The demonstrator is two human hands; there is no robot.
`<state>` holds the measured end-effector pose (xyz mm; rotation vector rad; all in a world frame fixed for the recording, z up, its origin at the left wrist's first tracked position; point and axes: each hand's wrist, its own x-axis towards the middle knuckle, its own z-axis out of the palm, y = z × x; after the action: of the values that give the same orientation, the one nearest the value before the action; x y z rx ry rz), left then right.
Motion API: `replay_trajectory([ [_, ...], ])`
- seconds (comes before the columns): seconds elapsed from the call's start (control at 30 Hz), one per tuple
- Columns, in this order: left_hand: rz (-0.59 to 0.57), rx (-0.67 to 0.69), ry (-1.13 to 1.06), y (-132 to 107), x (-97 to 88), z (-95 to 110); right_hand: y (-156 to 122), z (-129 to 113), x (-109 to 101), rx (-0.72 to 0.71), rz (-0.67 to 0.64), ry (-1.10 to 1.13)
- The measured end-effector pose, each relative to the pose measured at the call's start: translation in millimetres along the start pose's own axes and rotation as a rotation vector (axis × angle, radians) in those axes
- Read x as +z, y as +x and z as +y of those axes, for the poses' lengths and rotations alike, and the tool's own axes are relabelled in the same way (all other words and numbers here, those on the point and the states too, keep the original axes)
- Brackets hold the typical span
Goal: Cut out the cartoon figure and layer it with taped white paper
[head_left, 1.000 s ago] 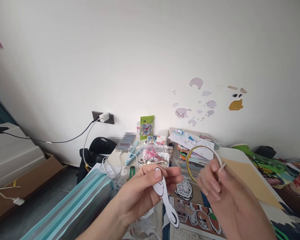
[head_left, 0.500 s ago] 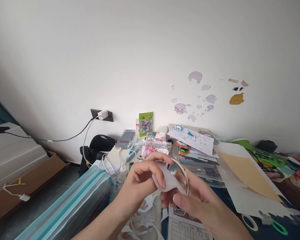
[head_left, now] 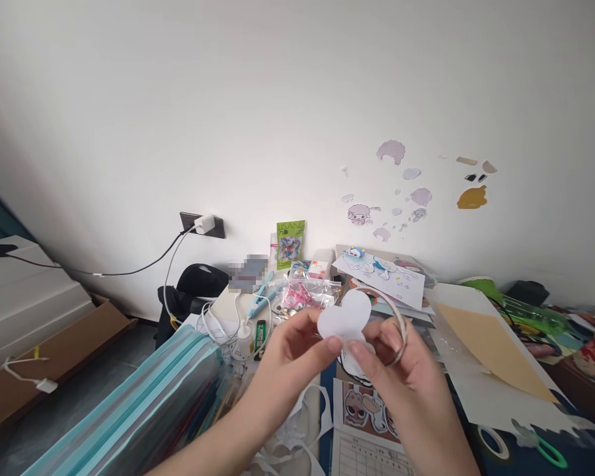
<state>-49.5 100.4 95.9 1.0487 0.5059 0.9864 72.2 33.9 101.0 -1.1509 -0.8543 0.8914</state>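
My left hand [head_left: 297,354] pinches a white paper cutout [head_left: 344,317], its blank rounded side turned toward me. My right hand [head_left: 401,383] touches the lower edge of the same cutout with its fingertips and carries a thin roll of tape [head_left: 395,330] looped around its fingers. Both hands meet above the cluttered desk, just over a sheet of printed cartoon figures [head_left: 364,410].
A teal striped zip pouch [head_left: 143,410] lies at the left. Plastic bags [head_left: 307,294], a glue bottle [head_left: 244,340], cables and papers crowd the desk. A tan sheet [head_left: 490,347] and green-handled scissors [head_left: 540,446] lie at the right. Stickers [head_left: 391,198] dot the wall.
The cutout was turned from its printed side to its blank back. My hands came together; the tape roll went from raised beside the cutout to hanging on my right fingers behind it.
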Motion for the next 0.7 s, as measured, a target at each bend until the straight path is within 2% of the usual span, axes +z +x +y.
replay_trajectory([
  [0.13, 0.062, -0.019, 0.076, -0.7, -1.6, 5.3, 8.3, 2.9, -13.2, 0.075, -0.186, 0.015],
  [0.23, 0.042, -0.047, 0.122, 0.1, -4.8, 7.7, 16.7, 0.7, -28.6, 0.122, -0.324, 0.093],
  [0.4, 0.067, 0.015, 0.177, 1.3, -5.4, 8.4, 19.4, -5.0, -38.6, 0.221, -0.412, 0.162],
  [0.53, -0.018, -0.061, 0.065, 3.1, -6.6, 7.7, 19.0, -4.2, -34.6, 0.211, -0.399, 0.173],
  [0.6, -0.034, -0.069, 0.006, 4.0, -7.3, 6.8, 21.1, -2.2, -34.7, 0.137, -0.324, 0.153],
  [0.7, 0.001, -0.023, 0.002, 5.0, -7.9, 5.6, 25.7, 0.5, -40.9, 0.05, -0.19, 0.062],
])
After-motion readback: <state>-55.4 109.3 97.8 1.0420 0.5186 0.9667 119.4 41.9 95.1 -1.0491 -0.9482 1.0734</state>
